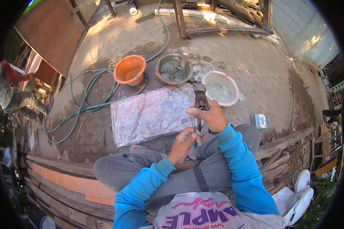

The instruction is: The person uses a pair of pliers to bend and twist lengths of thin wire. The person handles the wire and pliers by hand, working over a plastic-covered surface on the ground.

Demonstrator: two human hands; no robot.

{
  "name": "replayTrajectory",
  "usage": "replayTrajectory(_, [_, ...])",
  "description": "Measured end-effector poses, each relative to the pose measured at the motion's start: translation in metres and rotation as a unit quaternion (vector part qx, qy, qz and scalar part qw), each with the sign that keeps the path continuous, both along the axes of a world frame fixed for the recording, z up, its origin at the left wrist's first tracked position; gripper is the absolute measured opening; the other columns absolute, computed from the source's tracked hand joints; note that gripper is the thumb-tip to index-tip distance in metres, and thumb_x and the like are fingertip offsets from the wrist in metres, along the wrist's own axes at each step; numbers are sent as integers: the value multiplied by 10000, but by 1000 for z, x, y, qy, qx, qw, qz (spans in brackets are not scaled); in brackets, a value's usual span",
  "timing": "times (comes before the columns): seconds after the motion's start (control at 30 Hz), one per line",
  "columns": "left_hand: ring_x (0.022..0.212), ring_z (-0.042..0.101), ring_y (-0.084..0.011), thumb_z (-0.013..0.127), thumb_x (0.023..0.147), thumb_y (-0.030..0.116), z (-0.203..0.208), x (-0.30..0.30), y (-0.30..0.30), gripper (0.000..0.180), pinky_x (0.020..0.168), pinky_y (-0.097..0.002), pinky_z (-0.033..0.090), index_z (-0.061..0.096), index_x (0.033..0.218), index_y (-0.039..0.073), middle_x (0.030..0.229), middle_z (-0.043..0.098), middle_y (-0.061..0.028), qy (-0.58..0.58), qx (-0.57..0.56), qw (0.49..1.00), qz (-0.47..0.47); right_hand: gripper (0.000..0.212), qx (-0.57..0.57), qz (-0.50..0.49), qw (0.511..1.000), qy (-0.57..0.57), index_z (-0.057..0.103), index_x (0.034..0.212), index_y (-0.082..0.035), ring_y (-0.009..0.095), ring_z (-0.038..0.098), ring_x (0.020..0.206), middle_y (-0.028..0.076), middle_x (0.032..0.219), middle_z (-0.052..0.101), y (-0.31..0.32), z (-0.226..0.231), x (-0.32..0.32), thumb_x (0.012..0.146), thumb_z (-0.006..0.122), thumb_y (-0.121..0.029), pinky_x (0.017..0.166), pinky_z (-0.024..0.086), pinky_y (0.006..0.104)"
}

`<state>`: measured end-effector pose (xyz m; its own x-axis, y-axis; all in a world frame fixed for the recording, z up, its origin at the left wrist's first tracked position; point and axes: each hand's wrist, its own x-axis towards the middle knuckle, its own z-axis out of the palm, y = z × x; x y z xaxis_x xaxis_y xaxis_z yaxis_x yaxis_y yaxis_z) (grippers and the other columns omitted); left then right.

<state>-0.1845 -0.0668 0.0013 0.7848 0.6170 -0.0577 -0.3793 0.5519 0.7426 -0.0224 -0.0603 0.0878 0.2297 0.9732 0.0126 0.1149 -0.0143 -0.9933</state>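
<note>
My right hand (213, 116) is closed around a pair of dark metal pincers (201, 100), held upright with the jaws pointing away from me. Just below and to its left, my left hand (182, 144) is closed in a pinch. Thin dark wire (193, 121) seems to run up from its fingers beside the pincers' handles. Where the handles and wire meet my fingers is partly hidden. Both hands are above my lap. Beyond them lies a flat sheet wrapped in clear plastic (151, 114) on the ground.
An orange bucket (130, 70), a basin of wet grey mortar (174, 68) and a pale basin (220, 88) stand ahead, with several small pale cylinders around. A green hose (88, 86) coils at left. A small box (259, 121) sits right. Another person (17, 91) is far left.
</note>
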Motion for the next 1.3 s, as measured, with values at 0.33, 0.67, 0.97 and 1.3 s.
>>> replayTrajectory(0.33, [842,569,-126,577,973,241,28,-28,49,224,807,-283,438,581,1043,29,866,622,-41,20,45,980,194,495,-161,48,963,209,611,1057,-12,139,582,702,53,777,599,-9,-6,5,972,492,-485,626,521,289])
replayTrajectory(0.67, [766,533,-75,584,967,212,41,-55,89,199,691,-233,423,603,1061,37,876,666,-47,76,54,918,385,423,-277,67,863,417,469,1263,-13,205,623,819,126,992,625,-15,-48,-14,938,584,-260,754,563,421])
replayTrajectory(0.97, [760,548,-85,588,962,197,31,-77,108,210,691,-249,445,598,1073,19,886,671,-69,101,97,881,451,584,-288,183,855,390,290,1460,-84,147,573,822,71,905,587,-30,-22,-52,961,538,-258,743,537,373])
replayTrajectory(1.3, [766,553,-86,585,964,200,34,-75,105,222,717,-252,462,588,1076,8,876,670,-71,104,99,887,439,616,-267,303,904,138,359,1441,-6,148,529,1058,87,1169,616,-27,-27,-61,963,553,-343,801,469,291])
